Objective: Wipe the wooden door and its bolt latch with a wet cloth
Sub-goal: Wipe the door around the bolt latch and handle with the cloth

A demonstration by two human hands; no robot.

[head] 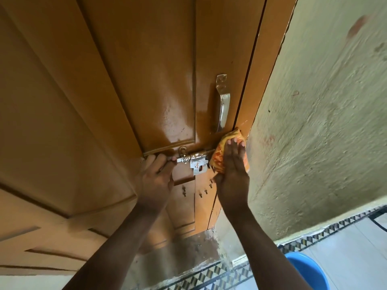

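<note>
The brown wooden door (129,84) fills the left and centre of the head view, glossy and wet near its right edge. Its metal bolt latch (196,159) runs across at mid-height. My left hand (156,174) grips the left end of the bolt, fingers curled round it. My right hand (233,164) lies flat with straight fingers on an orange and yellow cloth (219,158), pressing it against the door's right edge over the bolt's right end. Much of the cloth is hidden under that hand.
A silver pull handle (223,103) is fixed upright above the latch. The door frame (261,80) meets a rough greenish wall (314,122) on the right. A blue bucket (307,271) stands on the tiled floor at bottom right. Small screws (201,191) stick out below the latch.
</note>
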